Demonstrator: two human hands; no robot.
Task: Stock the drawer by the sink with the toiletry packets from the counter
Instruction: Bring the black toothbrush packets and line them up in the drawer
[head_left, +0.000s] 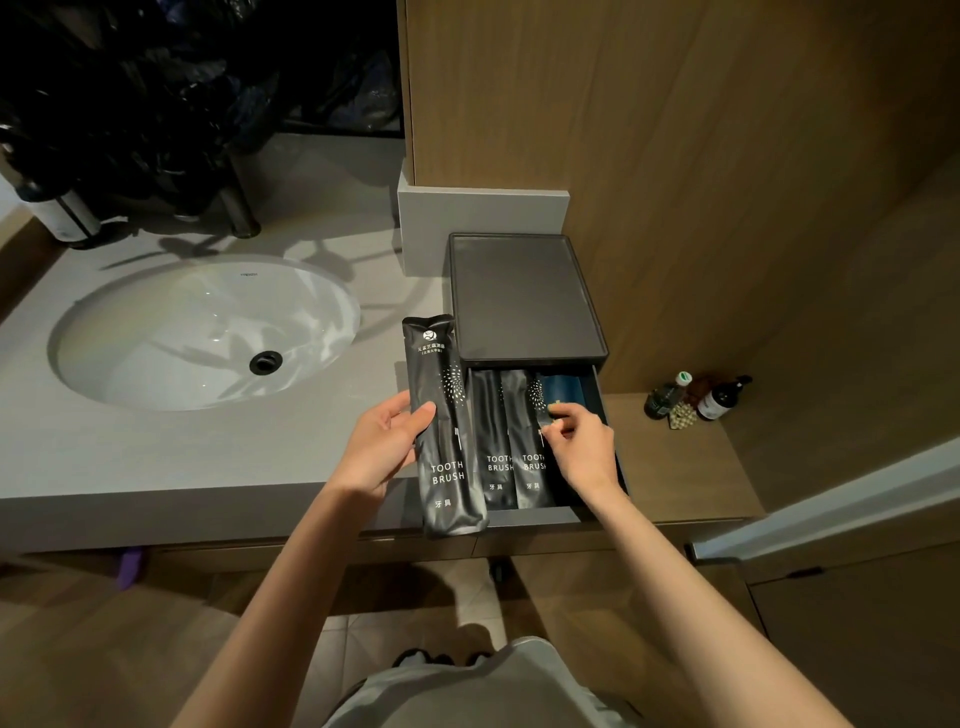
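Observation:
A dark drawer box (524, 296) stands on the counter right of the sink, its drawer (602, 400) pulled open toward me. Inside lie two black toothbrush packets (496, 457) side by side and a blue packet (563, 389) to their right. My left hand (379, 447) holds a third black toothbrush packet (444, 415) upright just left of the drawer, thumb across its front. My right hand (582, 447) is inside the drawer, fingertips pinching the right-hand black packet near the blue one.
A white oval sink (202, 332) with a dark drain fills the grey counter (156, 457) at left. Small bottles (696, 397) sit on a lower wooden shelf to the right. A wood-panel wall rises behind the box.

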